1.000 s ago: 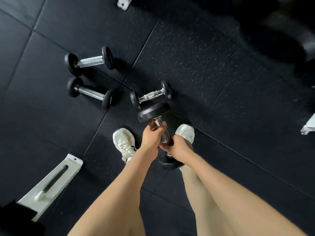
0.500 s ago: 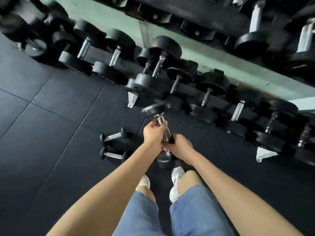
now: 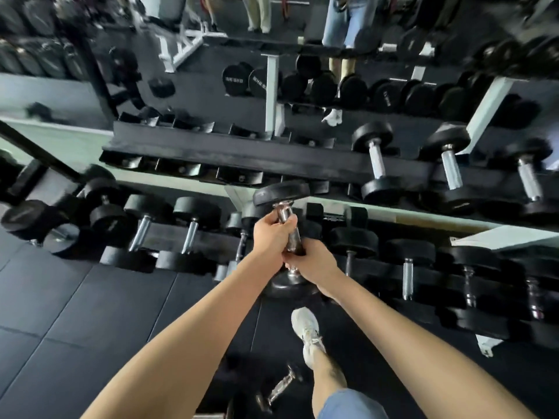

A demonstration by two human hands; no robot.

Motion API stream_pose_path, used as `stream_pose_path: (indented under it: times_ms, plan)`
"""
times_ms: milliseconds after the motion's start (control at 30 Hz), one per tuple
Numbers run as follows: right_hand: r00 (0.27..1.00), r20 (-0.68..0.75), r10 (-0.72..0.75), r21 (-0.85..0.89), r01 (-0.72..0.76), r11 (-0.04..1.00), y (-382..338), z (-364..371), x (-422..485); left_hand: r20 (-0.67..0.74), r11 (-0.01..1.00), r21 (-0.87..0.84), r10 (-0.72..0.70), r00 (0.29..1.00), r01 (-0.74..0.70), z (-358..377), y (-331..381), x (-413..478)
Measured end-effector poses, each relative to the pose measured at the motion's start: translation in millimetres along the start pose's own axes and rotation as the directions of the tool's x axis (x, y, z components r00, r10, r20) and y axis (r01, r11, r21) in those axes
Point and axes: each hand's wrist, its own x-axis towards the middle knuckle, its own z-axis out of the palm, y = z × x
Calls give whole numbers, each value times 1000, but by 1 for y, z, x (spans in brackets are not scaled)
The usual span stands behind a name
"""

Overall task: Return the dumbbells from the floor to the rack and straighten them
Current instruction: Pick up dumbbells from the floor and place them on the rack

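Your left hand (image 3: 272, 234) and right hand (image 3: 311, 261) both grip the chrome handle of 1 black round-headed dumbbell (image 3: 282, 192). You hold it upright before the black tiered rack (image 3: 242, 152). A small chrome-handled dumbbell (image 3: 279, 387) lies on the floor beside your white sneaker (image 3: 307, 331).

Kinda dim, flat indoor light with soft shadows, small glare on the held dumbbell (image 3: 285, 213) near center, motion smear worst around 2 and 10 o'clock, fisheye-bent edges.

Black-headed chrome-handled dumbbell (image 3: 282, 193), white shoe (image 3: 307, 331), black speckled floor (image 3: 75, 313)
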Motion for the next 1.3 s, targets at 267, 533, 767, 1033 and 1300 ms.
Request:
stream_pose_path:
  times_ms: [267, 533, 767, 1033, 1300]
  plan:
    - [991, 7, 136, 334, -131, 933, -36, -50, 154, 29, 964, 266, -11, 1000, 3, 71, 78, 150]
    - [948, 99, 302, 463, -313, 829, -33, -87, 293, 45, 874, 478, -120, 992, 84, 138, 106, 282]
    - [894, 78, 441, 448, -427, 786, -14, -87, 367, 67, 749, 654, -195, 979, 105, 169, 90, 361]
    - [935, -64, 348, 358, -304, 883, -12, -79, 363, 70, 756, 651, -145, 987, 64, 166, 81, 369]
    - [949, -171, 265, 186, -233, 955, -15, -83, 351, 16, 820, 567, -110, 994, 81, 156, 82, 350]
